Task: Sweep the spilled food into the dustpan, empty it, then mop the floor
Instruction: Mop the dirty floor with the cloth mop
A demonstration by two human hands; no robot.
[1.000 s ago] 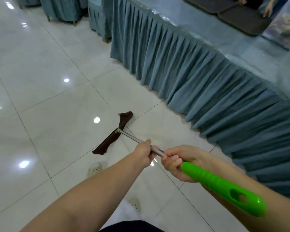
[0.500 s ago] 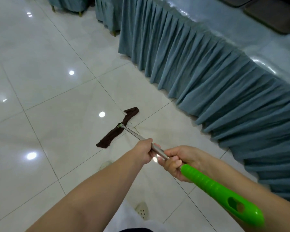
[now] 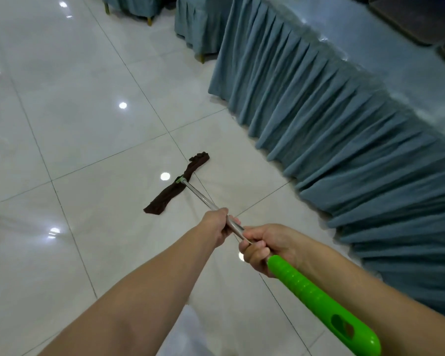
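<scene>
No text, label, brand, number or sign can be read anywhere in the view — not on the mop's green handle [image 3: 321,301], its metal shaft [image 3: 203,199] or the brown mop cloth [image 3: 176,187], nor on the blue pleated table skirt [image 3: 332,140] or the white floor tiles [image 3: 88,124] — all plain surfaces.

chair legs [image 3: 149,21] cropped, table top [image 3: 396,60] cut off
</scene>
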